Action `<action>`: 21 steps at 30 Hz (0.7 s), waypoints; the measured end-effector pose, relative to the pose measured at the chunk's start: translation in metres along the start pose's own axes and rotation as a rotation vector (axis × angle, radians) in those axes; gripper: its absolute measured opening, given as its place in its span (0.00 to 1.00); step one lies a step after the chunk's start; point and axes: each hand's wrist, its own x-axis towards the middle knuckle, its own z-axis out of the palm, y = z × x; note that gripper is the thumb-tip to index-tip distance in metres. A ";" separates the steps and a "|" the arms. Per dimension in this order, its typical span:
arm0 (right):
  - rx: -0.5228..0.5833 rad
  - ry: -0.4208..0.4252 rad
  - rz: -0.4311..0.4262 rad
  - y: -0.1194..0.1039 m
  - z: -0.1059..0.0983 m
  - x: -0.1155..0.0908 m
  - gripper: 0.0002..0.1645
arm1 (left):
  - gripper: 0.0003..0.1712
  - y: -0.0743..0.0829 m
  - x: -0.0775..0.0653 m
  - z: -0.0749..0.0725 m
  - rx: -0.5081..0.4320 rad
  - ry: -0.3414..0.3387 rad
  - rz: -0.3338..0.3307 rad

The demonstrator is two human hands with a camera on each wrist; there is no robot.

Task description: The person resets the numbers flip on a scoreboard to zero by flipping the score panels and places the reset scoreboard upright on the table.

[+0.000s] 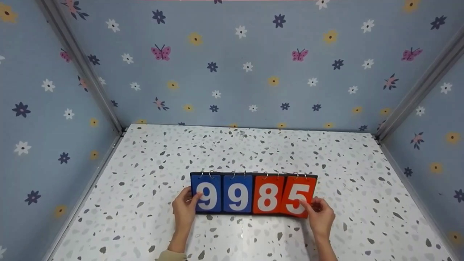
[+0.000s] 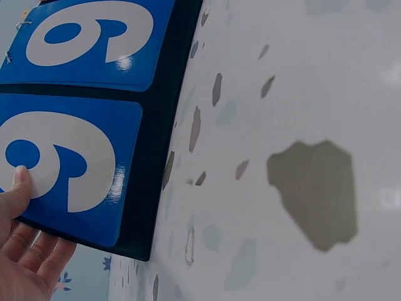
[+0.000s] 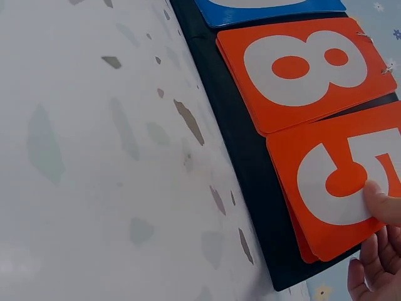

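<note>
While the left hand (image 1: 185, 207) and right hand (image 1: 321, 217) pinch opposite ends of the flip scoreboard (image 1: 253, 194), keep it level. Press the red "5" card (image 1: 295, 191) lightly.

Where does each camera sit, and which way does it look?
Head: on the head, looking forward and down at a rectangular black-backed number board and flowered blue walls; left hand, right hand and forearms show.
Left wrist: worn there, facing two blue rectangular cards numbered 9; left hand partly shows.
Right wrist: worn there, facing red rectangular cards numbered 8 and 5; right hand partly shows.
Both wrist views share the board and speckled white tabletop.
</note>
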 end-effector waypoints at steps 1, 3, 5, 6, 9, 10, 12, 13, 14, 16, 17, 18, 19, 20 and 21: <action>-0.015 -0.001 -0.001 0.000 -0.001 0.000 0.17 | 0.13 0.000 0.000 0.000 -0.003 -0.002 0.000; -0.059 0.005 -0.015 0.001 -0.003 0.000 0.16 | 0.13 0.000 0.000 0.000 -0.009 -0.004 -0.004; -0.115 0.018 -0.053 0.000 -0.006 0.000 0.17 | 0.13 0.000 0.000 0.000 -0.011 -0.003 -0.004; -0.135 0.026 -0.077 0.000 -0.007 0.000 0.17 | 0.13 0.000 0.000 0.000 -0.011 -0.002 -0.006; -0.165 0.033 -0.151 -0.001 -0.012 -0.003 0.22 | 0.13 0.000 0.000 0.000 -0.001 0.000 -0.008; -0.155 0.032 -0.178 -0.002 -0.014 -0.004 0.24 | 0.13 0.000 0.000 0.001 0.000 -0.002 -0.005; -0.099 0.016 -0.231 -0.004 -0.019 -0.005 0.30 | 0.13 0.000 0.000 0.001 0.001 -0.003 0.002; -0.077 0.007 -0.256 -0.004 -0.021 -0.006 0.33 | 0.12 0.000 0.000 0.001 0.005 -0.004 0.010; -0.043 -0.006 -0.282 -0.005 -0.023 -0.006 0.35 | 0.12 0.000 0.000 0.001 0.005 -0.005 0.015; -0.005 -0.030 -0.310 -0.004 -0.027 -0.006 0.37 | 0.12 0.000 0.000 0.000 0.005 -0.004 0.023; 0.007 -0.042 -0.315 -0.003 -0.029 -0.006 0.37 | 0.11 0.000 0.000 0.000 0.008 -0.002 0.026; 0.006 -0.055 -0.308 -0.001 -0.030 -0.006 0.36 | 0.11 0.000 0.000 0.000 0.008 -0.001 0.028; 0.003 -0.071 -0.294 0.000 -0.031 -0.005 0.33 | 0.11 0.000 0.000 0.000 0.010 0.000 0.027; 0.002 -0.088 -0.275 0.002 -0.031 -0.005 0.30 | 0.11 0.001 0.000 -0.001 0.009 -0.001 0.023; -0.001 -0.104 -0.250 0.004 -0.031 -0.004 0.27 | 0.11 0.001 0.000 -0.001 0.010 -0.001 0.020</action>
